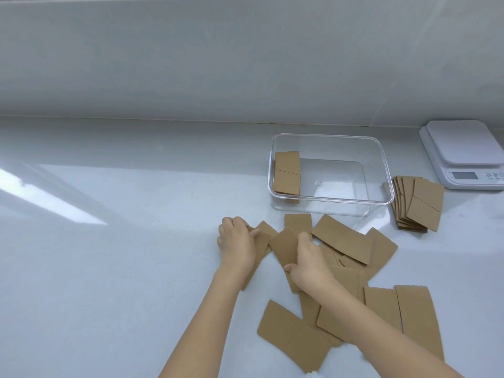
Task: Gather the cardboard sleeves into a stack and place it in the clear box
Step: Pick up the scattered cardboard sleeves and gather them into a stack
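Note:
Several flat brown cardboard sleeves [343, 241] lie scattered on the white counter in front of the clear box [381, 170]. A small stack of sleeves [287, 173] stands against the box's left wall inside. My left hand [236, 244] grips one sleeve [260, 249] at its far end. My right hand [308, 260] holds another sleeve [285, 249], tilted, just right of the first. More sleeves [294, 336] lie near the front edge, partly under my right forearm.
A fanned stack of sleeves [420, 205] lies right of the box. A white kitchen scale [463, 154] sits at the far right. A pale wall runs behind the counter. Bare counter stretches to the left.

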Action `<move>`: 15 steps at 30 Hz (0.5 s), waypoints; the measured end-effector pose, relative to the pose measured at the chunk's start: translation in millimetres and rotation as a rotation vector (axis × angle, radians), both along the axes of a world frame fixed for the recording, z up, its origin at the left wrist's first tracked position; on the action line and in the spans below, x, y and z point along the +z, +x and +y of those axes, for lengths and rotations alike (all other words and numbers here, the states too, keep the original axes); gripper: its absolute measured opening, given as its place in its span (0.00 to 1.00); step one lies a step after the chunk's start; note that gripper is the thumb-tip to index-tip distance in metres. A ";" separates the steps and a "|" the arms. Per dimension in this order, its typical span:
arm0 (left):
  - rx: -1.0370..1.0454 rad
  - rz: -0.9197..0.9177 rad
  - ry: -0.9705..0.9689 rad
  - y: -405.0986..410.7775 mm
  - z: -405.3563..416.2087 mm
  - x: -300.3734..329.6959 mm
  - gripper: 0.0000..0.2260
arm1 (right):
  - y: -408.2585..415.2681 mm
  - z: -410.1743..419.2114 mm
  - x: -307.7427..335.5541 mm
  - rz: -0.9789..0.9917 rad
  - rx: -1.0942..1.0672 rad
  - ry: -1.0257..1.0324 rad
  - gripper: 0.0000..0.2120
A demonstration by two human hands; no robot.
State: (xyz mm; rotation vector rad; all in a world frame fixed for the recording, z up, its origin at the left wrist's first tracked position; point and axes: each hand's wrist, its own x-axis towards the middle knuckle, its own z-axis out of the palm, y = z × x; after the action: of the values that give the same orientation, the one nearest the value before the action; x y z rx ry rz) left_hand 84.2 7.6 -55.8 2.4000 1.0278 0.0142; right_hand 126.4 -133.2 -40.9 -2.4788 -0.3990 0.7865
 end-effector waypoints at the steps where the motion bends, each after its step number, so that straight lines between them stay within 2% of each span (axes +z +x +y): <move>1: -0.001 -0.012 0.024 -1.6 -1.5 -2.2 0.11 | 0.1 0.1 -0.7 0.003 -0.002 -0.003 0.18; 5: -0.002 -0.041 0.026 -3.1 -8.6 -3.0 0.15 | 0.0 -0.3 -2.9 0.005 -0.011 -0.005 0.17; 10: 0.058 -0.087 -0.216 -5.2 -8.7 -2.6 0.05 | -0.8 -0.9 -4.4 -0.004 -0.018 0.008 0.17; 15: 0.161 -0.169 -0.352 -11.2 -4.1 2.2 0.09 | -2.3 -2.1 -4.1 0.006 -0.018 0.029 0.16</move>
State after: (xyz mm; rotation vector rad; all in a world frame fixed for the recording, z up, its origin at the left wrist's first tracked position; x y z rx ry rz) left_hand 73.0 3.5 -53.6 1.9614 1.0454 0.0843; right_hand 124.2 -135.2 -45.0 -2.4499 -0.3828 0.7750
